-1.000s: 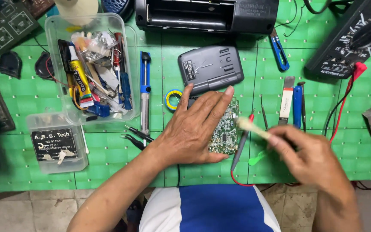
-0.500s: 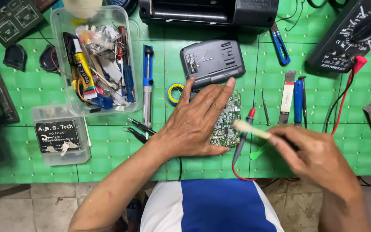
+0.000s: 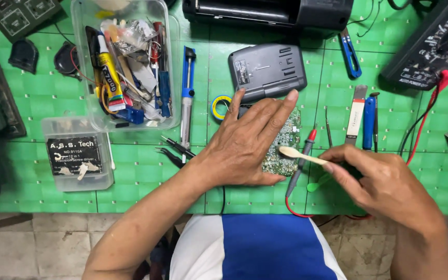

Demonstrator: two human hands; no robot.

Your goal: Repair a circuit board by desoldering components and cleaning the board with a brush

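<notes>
Green circuit board (image 3: 285,150) lies under flat, open left hand (image 3: 245,142) — right hand (image 3: 385,181) pinches a brush (image 3: 299,154).

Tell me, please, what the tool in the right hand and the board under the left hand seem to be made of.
The brush in the right hand looks like pale bristle, possibly on a light wooden handle. The circuit board under the left hand looks like green laminate dotted with small metallic parts.

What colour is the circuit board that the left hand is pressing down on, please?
Green, with small silver and dark parts; the circuit board shows under the left hand in the head view.
</notes>
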